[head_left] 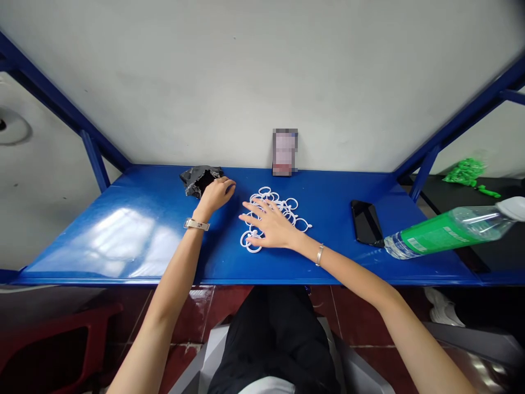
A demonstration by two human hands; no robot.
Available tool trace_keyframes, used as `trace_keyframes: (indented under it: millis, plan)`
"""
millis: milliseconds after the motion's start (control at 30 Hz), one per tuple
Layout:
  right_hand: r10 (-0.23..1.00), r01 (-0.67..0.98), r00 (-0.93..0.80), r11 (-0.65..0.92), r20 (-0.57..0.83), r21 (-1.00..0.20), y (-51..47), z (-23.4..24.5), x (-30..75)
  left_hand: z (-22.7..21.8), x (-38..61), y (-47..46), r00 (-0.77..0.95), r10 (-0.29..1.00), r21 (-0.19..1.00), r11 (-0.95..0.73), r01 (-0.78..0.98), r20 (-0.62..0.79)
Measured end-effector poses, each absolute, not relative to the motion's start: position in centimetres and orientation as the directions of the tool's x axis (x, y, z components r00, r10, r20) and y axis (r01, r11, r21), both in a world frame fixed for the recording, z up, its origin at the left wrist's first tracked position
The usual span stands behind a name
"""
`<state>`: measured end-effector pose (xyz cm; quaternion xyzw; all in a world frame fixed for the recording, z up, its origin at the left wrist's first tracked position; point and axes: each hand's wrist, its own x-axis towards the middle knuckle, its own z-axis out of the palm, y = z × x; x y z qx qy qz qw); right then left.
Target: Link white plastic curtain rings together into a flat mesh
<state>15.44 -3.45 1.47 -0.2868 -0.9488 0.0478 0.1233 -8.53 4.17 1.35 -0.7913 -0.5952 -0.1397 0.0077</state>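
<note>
White plastic rings with small stems [290, 204] lie in a loose, overlapping heap on the blue table. Over them my right hand [268, 221] is spread flat, palm down, its fingers apart and covering part of the heap. To the left, my left hand [216, 194] is beside the torn mouth of a dark grey plastic bag [192, 176]. Its fingers are bent and closed, and what they hold, if anything, is hidden. The inside of the bag looks dark.
A phone-like device with a blurred screen [284, 153] leans on the wall. A black phone [366, 222] lies at right, near a large green-labelled bottle [443, 232]. Blue frame bars [424, 172] edge the table [328, 262]. Bright green items in a bag [465, 172] sit beyond.
</note>
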Motion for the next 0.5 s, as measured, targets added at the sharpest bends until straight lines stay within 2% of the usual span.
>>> trace_keyframes:
  millis: [100,233,333,500]
  plan:
    - [0.542,0.525,-0.83,0.839,0.132,-0.144,-3.8,0.6,12.8,0.2,-7.2,4.3,0.37,0.891,0.188,-0.423,0.886,0.263]
    - [0.627,0.607,-0.774,0.774,0.084,-0.181,-3.0,0.0,13.9,-1.5,-5.7,4.4,0.483,0.823,0.269,-0.558,0.785,0.298]
    - [0.69,0.662,-0.717,0.719,0.103,-0.212,-2.1,-0.1,17.0,-2.5,-4.7,4.6,0.539,0.796,0.359,-0.605,0.711,0.274]
    - [0.731,0.702,-0.663,0.682,0.16,-0.207,-0.6,-0.7,22.3,-2.9,-2.8,4.8,0.542,0.804,0.383,-0.593,0.708,0.242]
